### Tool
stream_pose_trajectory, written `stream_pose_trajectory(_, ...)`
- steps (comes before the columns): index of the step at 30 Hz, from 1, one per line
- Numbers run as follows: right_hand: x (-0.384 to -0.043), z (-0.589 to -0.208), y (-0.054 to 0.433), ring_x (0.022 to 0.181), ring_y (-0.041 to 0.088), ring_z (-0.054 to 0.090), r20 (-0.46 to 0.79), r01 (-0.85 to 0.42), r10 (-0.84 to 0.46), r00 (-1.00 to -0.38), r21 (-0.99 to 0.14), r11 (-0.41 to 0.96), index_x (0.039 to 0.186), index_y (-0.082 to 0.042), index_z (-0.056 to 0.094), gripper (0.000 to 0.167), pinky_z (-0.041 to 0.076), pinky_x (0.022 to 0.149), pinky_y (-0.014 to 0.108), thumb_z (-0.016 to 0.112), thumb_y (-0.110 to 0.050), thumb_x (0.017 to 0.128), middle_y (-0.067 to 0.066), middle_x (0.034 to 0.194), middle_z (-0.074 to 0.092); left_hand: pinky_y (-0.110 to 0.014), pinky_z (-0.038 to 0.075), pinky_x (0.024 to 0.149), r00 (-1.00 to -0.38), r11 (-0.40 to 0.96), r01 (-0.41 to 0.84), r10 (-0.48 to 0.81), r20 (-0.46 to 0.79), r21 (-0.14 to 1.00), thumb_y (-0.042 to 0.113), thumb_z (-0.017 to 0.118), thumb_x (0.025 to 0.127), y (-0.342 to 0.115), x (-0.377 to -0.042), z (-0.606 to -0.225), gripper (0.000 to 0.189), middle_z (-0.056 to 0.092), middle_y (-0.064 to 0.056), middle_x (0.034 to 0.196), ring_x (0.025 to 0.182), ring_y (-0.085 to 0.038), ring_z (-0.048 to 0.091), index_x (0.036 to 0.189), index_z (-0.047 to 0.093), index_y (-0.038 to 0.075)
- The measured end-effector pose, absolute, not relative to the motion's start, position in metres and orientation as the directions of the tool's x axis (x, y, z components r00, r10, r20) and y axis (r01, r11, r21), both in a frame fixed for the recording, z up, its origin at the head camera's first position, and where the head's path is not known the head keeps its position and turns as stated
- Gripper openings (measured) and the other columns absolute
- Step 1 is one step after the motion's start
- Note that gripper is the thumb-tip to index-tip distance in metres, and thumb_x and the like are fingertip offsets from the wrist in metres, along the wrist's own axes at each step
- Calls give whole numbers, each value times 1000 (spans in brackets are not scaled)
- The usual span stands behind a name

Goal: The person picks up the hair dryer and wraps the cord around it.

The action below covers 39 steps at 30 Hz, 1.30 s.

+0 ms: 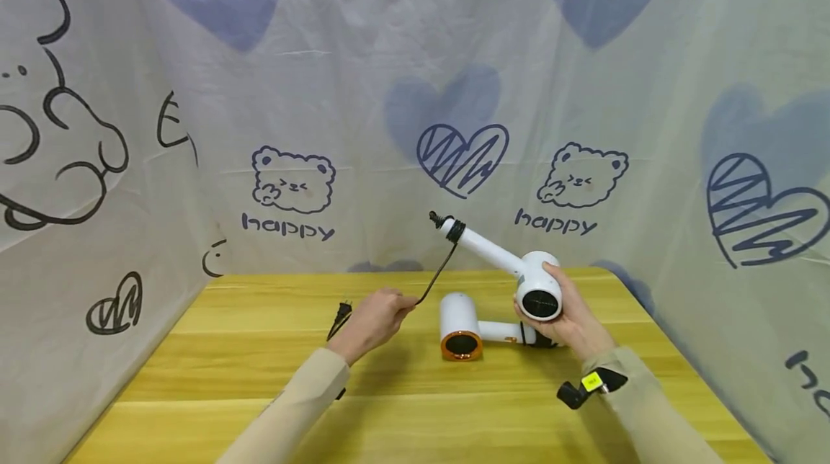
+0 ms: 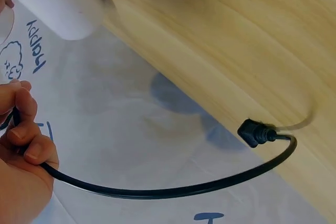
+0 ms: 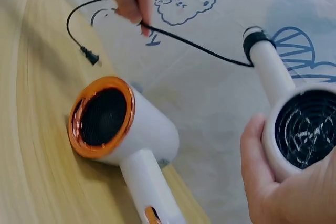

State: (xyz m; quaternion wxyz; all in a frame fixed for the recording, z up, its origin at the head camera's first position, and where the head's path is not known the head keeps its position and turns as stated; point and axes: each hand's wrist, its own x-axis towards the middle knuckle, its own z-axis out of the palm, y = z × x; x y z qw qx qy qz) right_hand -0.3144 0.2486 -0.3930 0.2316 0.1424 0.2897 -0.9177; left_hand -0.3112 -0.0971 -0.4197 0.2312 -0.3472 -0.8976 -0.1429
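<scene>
In the head view, my right hand point(image 1: 573, 316) grips a white hair dryer point(image 1: 489, 251) round its head, above the table, with the handle slanting up to the left. Several turns of black cord point(image 1: 457, 231) circle the handle's end. My left hand point(image 1: 376, 323) holds the loose length of that cord point(image 2: 157, 193) with curled fingers, and the stretch up to the handle looks taut. Past this hand the cord curves to a black two-pin plug point(image 2: 254, 132). Below the held dryer, a second white hair dryer point(image 1: 459, 323) with an orange rim lies on the table.
The wooden table point(image 1: 214, 377) has its far edge against a pale printed cloth point(image 1: 363, 89), which also hangs at both sides. Black cord is bundled at the end of the second dryer's handle. A black camera mount point(image 1: 586, 386) sits on the right wrist.
</scene>
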Motion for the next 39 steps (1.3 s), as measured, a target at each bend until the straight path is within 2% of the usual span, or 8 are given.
stream_pose_trajectory(5, -314, -389, 245, 86, 20, 59, -366, 417, -239, -899, -554, -720, 128, -29, 31, 51, 51, 86, 34, 65, -42, 92, -3, 108, 54, -28, 57, 72, -649, 734, 678, 569, 505, 45, 14, 66, 93, -90, -307, -415, 13, 72, 1, 86, 79, -14, 67, 102, 76, 17)
stream_pose_trajectory(9, -312, -391, 236, 86, 15, 57, -328, 302, -86, -941, -694, -654, 130, -29, 28, 51, 51, 84, 35, 62, -42, 94, -4, 107, 51, -29, 58, 76, -639, 727, 687, 595, 487, 13, 16, 62, 97, -81, -305, -411, 13, 73, -2, 93, 86, -17, 68, 102, 74, 13)
stream_pose_trajectory(15, -310, -397, 229, 79, 10, 62, -201, 111, 201, -959, -917, -383, 146, -18, 28, 71, 56, 75, 35, 66, -41, 91, -4, 97, 57, -30, 57, 75, -675, 745, 664, 566, 472, 56, 15, 61, 97, -80, -304, -410, 14, 72, -1, 92, 86, -17, 67, 100, 73, 11)
stream_pose_trajectory(18, -310, -400, 230, 84, 10, 60, -123, 67, 257, -959, -973, -219, 152, -18, 23, 80, 55, 74, 30, 67, -45, 90, 1, 112, 54, -29, 57, 75, -681, 748, 659, 549, 484, 78, 15, 62, 97, -83, -303, -411, 13, 71, 1, 89, 84, -15, 66, 99, 74, 11)
stream_pose_trajectory(24, -309, -406, 234, 106, 21, 53, 22, -16, 298, -954, -1000, 23, 154, -17, 24, 81, 51, 78, 26, 65, -47, 91, 14, 141, 42, -28, 57, 73, -664, 726, 681, 558, 497, 94, 18, 65, 95, -85, -304, -412, 13, 71, 3, 86, 81, -13, 66, 98, 75, 12)
stream_pose_trajectory(28, -309, -407, 233, 116, 28, 49, 95, -63, 297, -950, -991, 115, 154, -18, 23, 81, 50, 83, 28, 66, -45, 91, 15, 144, 41, -27, 56, 72, -669, 726, 677, 542, 508, 117, 16, 67, 94, -86, -305, -411, 10, 71, 1, 87, 81, -13, 66, 97, 75, 11)
stream_pose_trajectory(32, -310, -403, 228, 117, 31, 49, 160, -103, 301, -940, -975, 195, 154, -19, 24, 82, 49, 88, 37, 69, -42, 90, 16, 142, 43, -28, 56, 71, -656, 724, 678, 517, 550, 127, 13, 67, 93, -89, -307, -409, 8, 71, 1, 84, 79, -13, 65, 93, 74, 10)
stream_pose_trajectory(39, -311, -405, 219, 118, 35, 49, 267, -178, 233, -935, -922, 343, 158, -27, 16, 90, 47, 95, 48, 73, -36, 88, 18, 145, 42, -29, 54, 68, -614, 737, 673, 506, 606, 67, 13, 67, 92, -100, -303, -406, 6, 67, 3, 81, 77, -13, 62, 89, 73, 12)
